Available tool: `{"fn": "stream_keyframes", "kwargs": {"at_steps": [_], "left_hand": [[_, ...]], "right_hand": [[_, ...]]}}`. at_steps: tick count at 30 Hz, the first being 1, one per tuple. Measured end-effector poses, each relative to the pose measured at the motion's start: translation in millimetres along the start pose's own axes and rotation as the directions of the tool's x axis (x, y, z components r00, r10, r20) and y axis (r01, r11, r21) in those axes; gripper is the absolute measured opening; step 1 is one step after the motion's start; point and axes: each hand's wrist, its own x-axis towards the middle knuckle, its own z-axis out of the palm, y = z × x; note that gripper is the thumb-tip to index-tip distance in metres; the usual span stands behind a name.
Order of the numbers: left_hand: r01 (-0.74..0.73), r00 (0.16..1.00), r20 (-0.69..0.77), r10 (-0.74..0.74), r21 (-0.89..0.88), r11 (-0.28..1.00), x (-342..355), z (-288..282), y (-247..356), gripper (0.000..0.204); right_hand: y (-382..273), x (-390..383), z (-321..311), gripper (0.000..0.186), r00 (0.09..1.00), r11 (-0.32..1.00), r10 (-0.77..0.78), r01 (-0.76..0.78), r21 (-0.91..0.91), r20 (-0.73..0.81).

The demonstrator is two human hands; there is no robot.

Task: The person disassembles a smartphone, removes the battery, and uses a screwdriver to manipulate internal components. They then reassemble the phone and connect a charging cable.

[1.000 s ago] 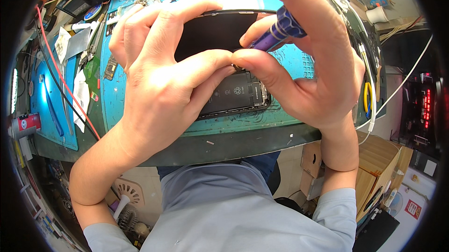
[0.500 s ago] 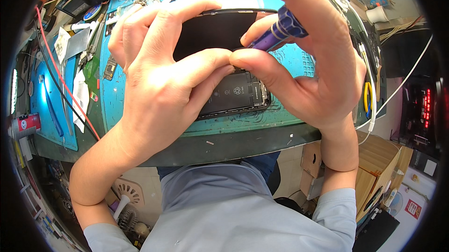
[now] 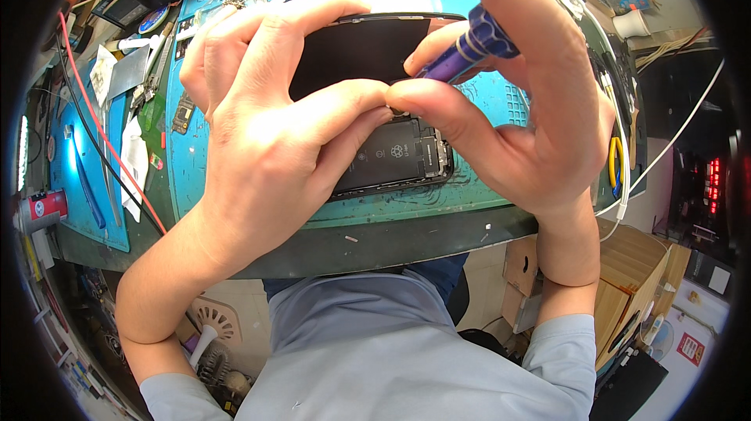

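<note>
L hand point(image 3: 274, 139) and R hand point(image 3: 516, 100) meet over an opened phone point(image 3: 399, 157) lying on a teal mat point(image 3: 235, 179), near the bench's front edge. L fingers curl over the lifted black screen point(image 3: 352, 50), thumb pressed vs. R thumb tip just above the phone's innards. R hand pinches a purple screwdriver point(image 3: 469, 50) btwn thumb and fingers, tip hidden behind the thumbs. Red wire point(image 3: 102, 132) runs across the bench at left. White cable point(image 3: 673, 139) hangs at right.
</note>
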Motion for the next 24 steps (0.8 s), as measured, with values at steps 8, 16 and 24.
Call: {"fn": "stream_keyframes", "kwargs": {"at_steps": [8,16,24], "left_hand": [[0.002,1.000,-0.005,-0.002,0.001,1.000,-0.5,0.8,-0.3,0.019],[-0.008,1.000,-0.006,0.008,-0.004,1.000,-0.5,0.7,-0.4,0.019],[-0.006,1.000,-0.005,0.006,-0.003,1.000,-0.4,0.9,-0.6,0.019]], "right_hand": [[0.0,0.7,-1.0,0.053,1.000,1.000,-0.007,0.007,0.001,-0.001],[-1.1,0.9,-1.0,0.053,1.000,1.000,-0.009,0.009,0.005,-0.009],[-4.2,3.2,0.3,0.053,0.998,0.999,0.028,-0.026,0.040,-0.048]]}}
